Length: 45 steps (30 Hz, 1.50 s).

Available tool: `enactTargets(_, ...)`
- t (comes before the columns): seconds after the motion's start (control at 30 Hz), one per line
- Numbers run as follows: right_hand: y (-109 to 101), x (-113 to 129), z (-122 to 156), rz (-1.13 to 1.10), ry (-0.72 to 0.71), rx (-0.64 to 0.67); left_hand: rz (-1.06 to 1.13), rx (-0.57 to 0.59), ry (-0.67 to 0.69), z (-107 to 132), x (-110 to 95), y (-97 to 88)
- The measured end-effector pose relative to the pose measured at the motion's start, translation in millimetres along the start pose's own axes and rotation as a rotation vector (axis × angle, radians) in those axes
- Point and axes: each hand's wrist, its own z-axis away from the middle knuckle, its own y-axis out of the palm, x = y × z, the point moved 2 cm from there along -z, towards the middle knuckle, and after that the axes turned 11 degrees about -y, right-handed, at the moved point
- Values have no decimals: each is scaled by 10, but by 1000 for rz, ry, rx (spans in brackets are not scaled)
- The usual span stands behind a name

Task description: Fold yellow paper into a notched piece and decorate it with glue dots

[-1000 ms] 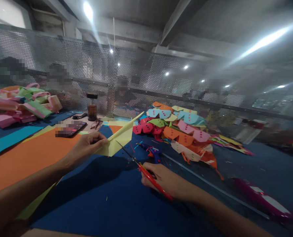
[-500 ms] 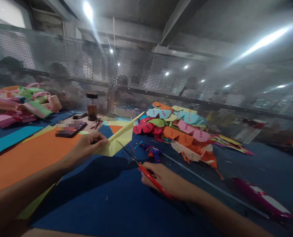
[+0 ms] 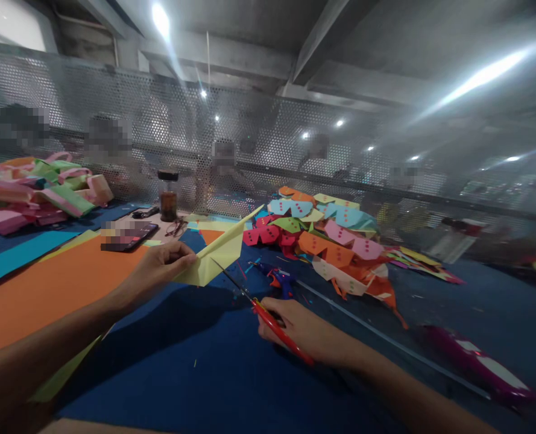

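Observation:
A folded piece of pale yellow paper (image 3: 220, 254) is pinched at its left end between the thumb and fingers of my left hand (image 3: 172, 260). My right hand (image 3: 297, 328) is wrapped around the red handles of a pair of scissors (image 3: 279, 328). The dark scissor blades point up and left, with their tips at the paper's lower part; I cannot tell how far they reach into it. Both hands are above the blue tabletop (image 3: 168, 367). Just beyond the scissors lies a blue glue gun (image 3: 282, 280).
Large orange sheets (image 3: 78, 283) lie at left, a phone (image 3: 132, 235) on them. Behind stands a dark-lidded jar (image 3: 169, 196). Folded paper pieces (image 3: 335, 241) are heaped right of centre, another heap (image 3: 46, 187) far left. A purple tool (image 3: 480, 364) lies at right. A perforated metal screen (image 3: 249, 150) closes the back.
My hands, the yellow paper and the scissors have hardly moved. Behind the screen, a blurred person has shifted left.

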Motion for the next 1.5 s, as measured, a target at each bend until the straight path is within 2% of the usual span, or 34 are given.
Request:
enactTargets(0.63,10,-2,15,-17,-49,-2,-4,-8,16,8,-21,-2)
enactTargets(0.83,20,4,14,-16,-7,-7,4,-6,26,8,-14,-1)
enactTargets(1.1,35,-20,11,-7,-22,-8,-1,-13,13,30,-52,5)
enactTargets(1.5,36,1,16,-4,-52,-18,-7,2,19,23,-8,0)
